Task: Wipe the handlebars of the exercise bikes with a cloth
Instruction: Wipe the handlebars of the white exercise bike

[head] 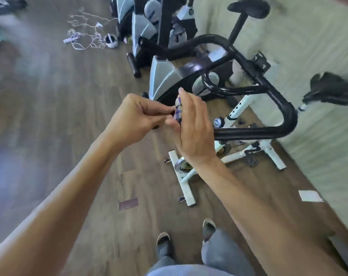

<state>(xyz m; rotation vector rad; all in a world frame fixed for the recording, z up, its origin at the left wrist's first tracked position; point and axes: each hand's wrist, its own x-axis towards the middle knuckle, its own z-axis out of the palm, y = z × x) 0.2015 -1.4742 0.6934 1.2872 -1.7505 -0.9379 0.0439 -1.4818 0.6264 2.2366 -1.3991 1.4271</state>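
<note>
Both hands meet over the floor: left hand (137,116) pinches the cloth (178,110), right hand (191,124) cradles it, bunching it for the handlebar (254,132) just beside

Bare forearms, grey trousers (219,253), sandals (163,246)

A small bunched cloth (178,110) shows a purple-and-white check. The curved tubular handlebar (276,96) is black, on a white metal bike frame (186,184). Brown wood-grain plank floor (79,108); at five o'clock, a white paper sheet (310,195).
</note>
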